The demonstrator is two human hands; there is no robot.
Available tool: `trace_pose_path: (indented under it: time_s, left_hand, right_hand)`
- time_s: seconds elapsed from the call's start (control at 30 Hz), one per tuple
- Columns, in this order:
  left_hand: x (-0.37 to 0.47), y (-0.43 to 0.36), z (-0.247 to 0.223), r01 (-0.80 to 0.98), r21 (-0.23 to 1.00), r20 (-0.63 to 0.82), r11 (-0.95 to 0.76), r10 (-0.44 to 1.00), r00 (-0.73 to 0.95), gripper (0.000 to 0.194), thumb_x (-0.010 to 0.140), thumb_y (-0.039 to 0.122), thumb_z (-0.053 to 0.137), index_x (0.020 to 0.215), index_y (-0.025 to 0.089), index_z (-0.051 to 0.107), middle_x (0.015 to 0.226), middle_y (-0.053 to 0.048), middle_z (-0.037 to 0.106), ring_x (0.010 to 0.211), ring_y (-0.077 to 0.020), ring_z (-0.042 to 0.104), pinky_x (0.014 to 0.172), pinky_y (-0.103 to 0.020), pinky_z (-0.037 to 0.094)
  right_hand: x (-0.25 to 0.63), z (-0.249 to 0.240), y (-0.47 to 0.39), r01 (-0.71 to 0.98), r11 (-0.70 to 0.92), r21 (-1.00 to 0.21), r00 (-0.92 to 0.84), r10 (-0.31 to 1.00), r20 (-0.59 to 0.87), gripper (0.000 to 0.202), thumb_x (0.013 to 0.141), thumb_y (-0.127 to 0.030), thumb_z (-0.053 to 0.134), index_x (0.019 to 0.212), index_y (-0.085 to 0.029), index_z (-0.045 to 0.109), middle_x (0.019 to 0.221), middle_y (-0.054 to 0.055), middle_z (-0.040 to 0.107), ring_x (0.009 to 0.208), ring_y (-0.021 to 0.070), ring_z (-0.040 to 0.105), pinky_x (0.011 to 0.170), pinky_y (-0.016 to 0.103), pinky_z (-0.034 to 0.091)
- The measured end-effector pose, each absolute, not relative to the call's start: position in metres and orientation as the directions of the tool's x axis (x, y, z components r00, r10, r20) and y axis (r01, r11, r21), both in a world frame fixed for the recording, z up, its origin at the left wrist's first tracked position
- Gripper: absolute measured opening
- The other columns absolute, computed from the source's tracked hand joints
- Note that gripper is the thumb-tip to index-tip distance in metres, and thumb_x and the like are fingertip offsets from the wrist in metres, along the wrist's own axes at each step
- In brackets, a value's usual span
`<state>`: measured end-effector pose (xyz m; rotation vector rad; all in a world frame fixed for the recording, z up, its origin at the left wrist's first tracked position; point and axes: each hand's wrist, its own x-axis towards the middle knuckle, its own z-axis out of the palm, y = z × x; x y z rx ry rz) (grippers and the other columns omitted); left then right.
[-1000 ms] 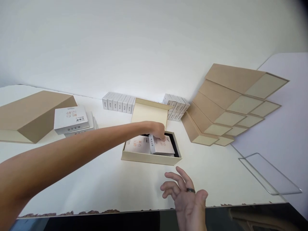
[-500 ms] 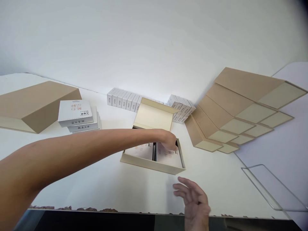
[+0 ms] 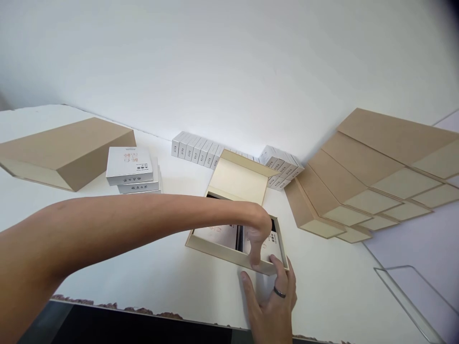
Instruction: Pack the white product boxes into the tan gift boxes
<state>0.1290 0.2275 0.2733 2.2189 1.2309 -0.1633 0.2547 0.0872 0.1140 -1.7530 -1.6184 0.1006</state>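
An open cream gift box (image 3: 215,251) lies at the middle of the table with its lid (image 3: 240,174) tilted back. Inside, a dark divider separates two white printed cartons, the left carton (image 3: 215,234) and the right carton (image 3: 274,246). My left hand (image 3: 260,231) bends down over the right compartment; one digit reaches the front wall, while the rest are hidden. My right hand (image 3: 270,296), wearing a dark ring, is open at the front right corner. Its fingers touch the rim and right side, with the thumb spread away in front.
Two or more silver-white cartons (image 3: 131,162) are stacked at left beside a large tan box (image 3: 68,148). Rows of small cartons (image 3: 197,148) stand along the wall. Several tan boxes (image 3: 358,167) are piled at right, near a wire frame (image 3: 405,296).
My right hand has risen to the gift box's front right corner. My left hand has shifted toward the box's front wall. The view has turned slightly left.
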Motion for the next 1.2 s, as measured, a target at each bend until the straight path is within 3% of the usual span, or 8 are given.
trace_pose_path:
  time_s: [0.3,0.4,0.5,0.6,0.73,0.9,1.1,1.2]
  left_hand:
    - [0.101,0.214,0.272,0.794,0.381,-0.508,-0.474,0.610,0.608,0.145,0.040,0.034,0.093,0.157,0.013,0.009,0.126,-0.019,0.065,0.103,-0.0356,0.066,0.085,-0.041,0.054]
    - [0.088,0.209,0.274,0.790,0.259,-0.503,-0.555,0.621,0.601,0.131,0.038,0.028,0.094,0.152,0.017,0.031,0.123,-0.018,0.066,0.097,-0.0384,0.067,0.082,-0.046,0.054]
    - [0.079,0.207,0.271,0.795,0.143,-0.531,-0.590,0.632,0.564,0.122,0.044,0.031,0.093,0.151,0.024,0.035,0.117,-0.014,0.070,0.093,-0.0394,0.067,0.078,-0.048,0.055]
    - [0.075,0.205,0.265,0.792,0.048,-0.532,-0.609,0.655,0.536,0.114,0.055,0.036,0.088,0.153,0.027,0.030,0.103,-0.010,0.073,0.087,-0.0359,0.068,0.077,-0.047,0.055]
    - [0.071,0.209,0.258,0.776,0.060,-0.534,-0.628,0.637,0.556,0.102,0.056,0.045,0.086,0.147,0.034,0.041,0.100,-0.008,0.073,0.082,-0.0346,0.067,0.073,-0.046,0.054]
    - [0.069,0.221,0.253,0.795,0.084,-0.591,-0.601,0.612,0.526,0.122,0.045,0.052,0.088,0.152,0.032,0.032,0.104,-0.009,0.072,0.085,-0.0353,0.066,0.077,-0.048,0.054]
    - [0.066,0.215,0.257,0.829,0.127,-0.562,-0.545,0.649,0.513,0.133,0.042,0.047,0.091,0.154,0.026,0.024,0.103,-0.011,0.073,0.085,-0.0363,0.068,0.075,-0.046,0.055]
    - [0.054,0.206,0.276,0.842,0.175,-0.514,-0.510,0.682,0.520,0.116,0.047,0.053,0.088,0.147,0.023,0.038,0.103,-0.011,0.073,0.087,-0.0334,0.067,0.072,-0.039,0.054]
  right_hand:
    - [0.260,0.144,0.097,0.930,0.256,-0.265,-0.082,0.844,0.530,0.065,0.094,-0.054,0.054,0.147,-0.029,0.026,0.157,0.017,0.018,0.140,0.0412,0.026,0.106,0.067,0.029]
    - [0.273,0.172,0.119,0.886,0.437,-0.156,-0.359,0.858,0.367,0.057,0.092,-0.053,0.058,0.142,-0.039,0.035,0.160,0.006,0.015,0.143,0.0374,0.023,0.107,0.063,0.032]
    - [0.277,0.205,0.148,0.867,0.483,-0.126,-0.491,0.870,-0.045,0.077,0.085,-0.053,0.068,0.149,-0.046,0.026,0.160,0.001,0.018,0.145,0.0345,0.018,0.108,0.056,0.035]
    - [0.267,0.233,0.176,0.847,0.523,-0.095,-0.528,0.806,-0.268,0.070,0.085,-0.049,0.067,0.147,-0.037,0.038,0.152,0.004,0.033,0.142,0.0324,0.023,0.111,0.051,0.032]
    - [0.249,0.251,0.203,0.822,0.555,-0.130,-0.534,0.670,-0.515,0.055,0.075,-0.063,0.070,0.117,-0.027,0.063,0.122,0.007,0.050,0.120,0.0332,0.044,0.093,0.047,0.046]
    - [0.238,0.252,0.216,0.798,0.594,-0.101,-0.537,0.625,-0.567,0.060,0.068,-0.058,0.074,0.118,-0.027,0.062,0.108,0.006,0.050,0.100,0.0299,0.054,0.079,0.045,0.049]
    - [0.238,0.253,0.214,0.775,0.624,-0.098,-0.568,0.620,-0.541,0.056,0.069,-0.056,0.073,0.116,-0.026,0.064,0.111,0.007,0.051,0.100,0.0282,0.055,0.077,0.040,0.048]
    - [0.240,0.253,0.212,0.771,0.628,-0.106,-0.582,0.627,-0.519,0.056,0.072,-0.056,0.070,0.121,-0.029,0.063,0.113,0.007,0.050,0.105,0.0289,0.054,0.080,0.041,0.048]
